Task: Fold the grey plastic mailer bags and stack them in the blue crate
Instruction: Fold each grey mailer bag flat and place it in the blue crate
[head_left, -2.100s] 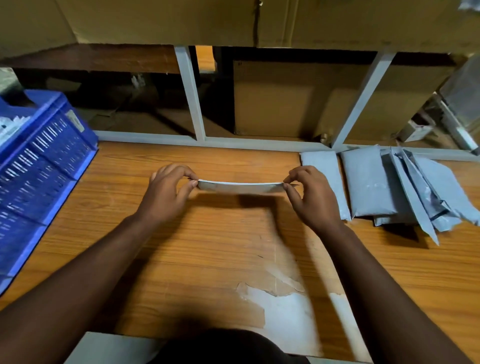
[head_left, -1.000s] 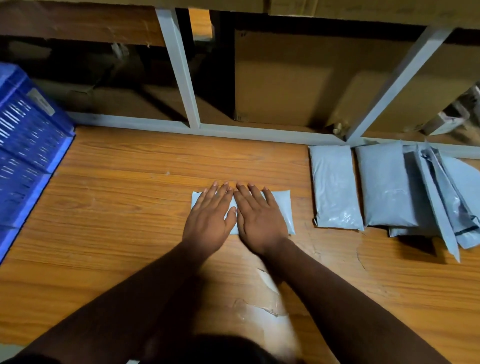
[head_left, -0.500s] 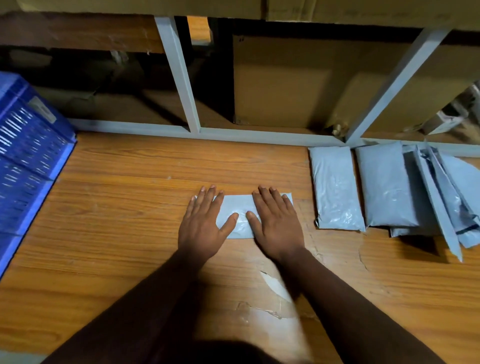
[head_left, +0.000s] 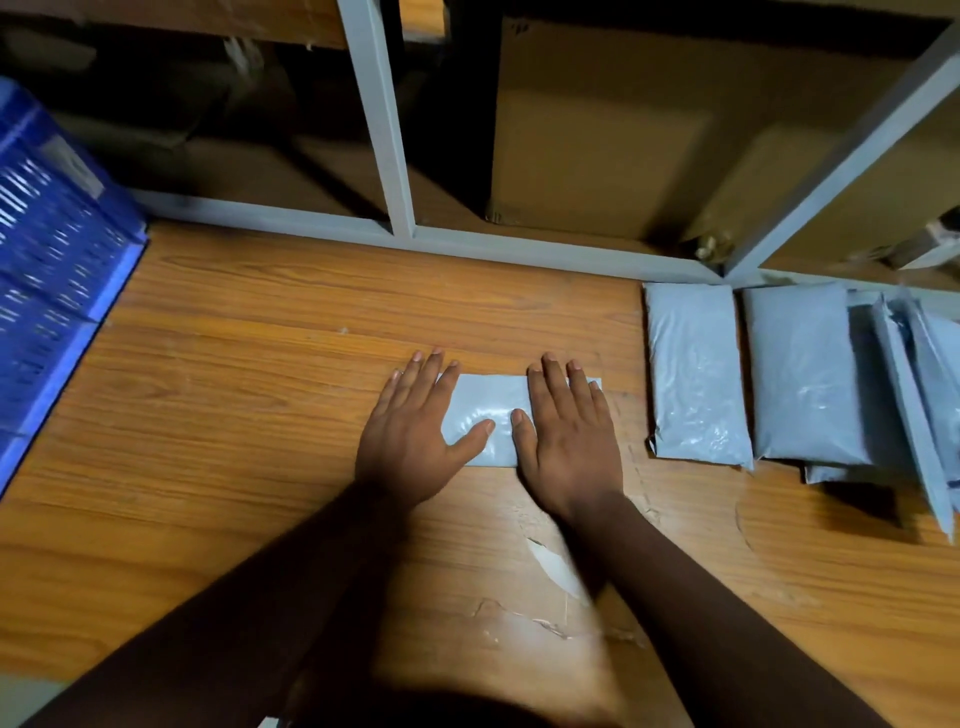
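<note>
- At the far left, the blue crate is seen standing on the wooden surface, its slatted wall facing inward, well apart from the hands.
- Next, the left hand is laid flat, fingers straight and spread wide, pressed onto the left end of the folded grey mailer; nothing is gripped.
- The folded grey mailer is found lying flat at the middle of the surface, a bare glossy strip of it showing between the two thumbs.
- The right hand is likewise laid open, fingers straight and together, pressed down on the mailer's right end, the thumb almost meeting the left thumb.
- Below the hands, a patch of chipped laminate is seen on the surface, pale against the wood grain.
- Further right, a puffy grey mailer is set lengthwise, near the right hand but not touching it.
- Just beside that, a second grey mailer is laid on top of a loose pile of mailers, which is fanned out toward the right edge.
- Behind everything, a grey metal frame is seen along the back edge, with cardboard boxes stacked beyond it.
</note>
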